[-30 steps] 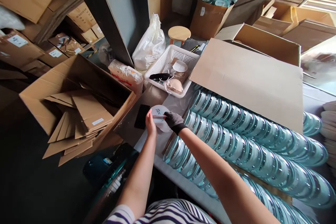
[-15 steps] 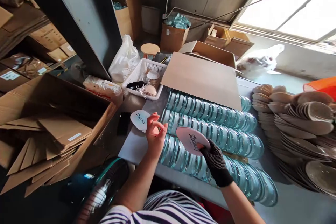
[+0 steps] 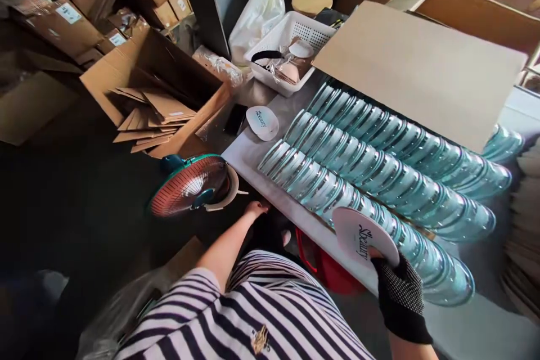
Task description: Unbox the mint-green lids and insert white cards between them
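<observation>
My right hand (image 3: 400, 284), in a dark dotted glove with bare fingertips, grips a flat pale pink rounded disc (image 3: 352, 236) printed with "beauty" lettering. The disc is held just above the table's front edge, before the nearest row of clear bluish round discs (image 3: 320, 185). My left hand (image 3: 256, 208) is bare and low, off the table's front edge near my lap. Its fingers look curled together; whatever they hold, if anything, is hidden. A similar printed white disc (image 3: 262, 123) lies on the table's left corner.
A flat cardboard sheet (image 3: 422, 67) covers the back of the rows. Behind the left corner stands a white basket (image 3: 274, 80) with small items. A fan (image 3: 189, 185) and an open carton (image 3: 211, 107) are at left. A red object (image 3: 333, 270) sits below the table edge.
My left hand has dropped from beside the held disc to below the table edge. My right hand keeps its disc, and the view has swung left and down.
</observation>
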The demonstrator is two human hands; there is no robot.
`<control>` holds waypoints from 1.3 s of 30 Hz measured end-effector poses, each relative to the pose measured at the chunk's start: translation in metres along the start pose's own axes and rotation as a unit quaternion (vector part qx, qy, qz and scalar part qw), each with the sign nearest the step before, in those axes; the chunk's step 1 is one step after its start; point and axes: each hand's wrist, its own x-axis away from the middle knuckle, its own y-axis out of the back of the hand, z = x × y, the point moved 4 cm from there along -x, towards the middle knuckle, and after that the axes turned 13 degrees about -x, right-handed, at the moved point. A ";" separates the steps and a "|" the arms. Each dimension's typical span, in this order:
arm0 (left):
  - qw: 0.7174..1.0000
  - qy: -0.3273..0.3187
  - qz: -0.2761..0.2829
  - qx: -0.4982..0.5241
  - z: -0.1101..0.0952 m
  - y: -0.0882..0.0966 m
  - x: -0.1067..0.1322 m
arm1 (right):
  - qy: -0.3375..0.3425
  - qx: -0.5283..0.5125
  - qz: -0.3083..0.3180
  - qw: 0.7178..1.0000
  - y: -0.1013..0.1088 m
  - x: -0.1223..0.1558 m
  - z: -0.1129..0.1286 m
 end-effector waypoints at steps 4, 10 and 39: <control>0.995 -0.043 -0.010 -0.092 -0.018 -0.003 -0.018 | 0.018 -0.002 -0.011 1.000 0.022 0.013 -0.021; 0.980 -0.057 -0.082 -0.170 -0.025 0.020 0.002 | 0.028 -0.018 -0.036 0.999 0.054 0.012 -0.055; 0.790 -0.211 0.349 0.457 -0.138 -0.052 0.190 | 0.183 -0.148 0.082 0.968 0.022 0.030 -0.019</control>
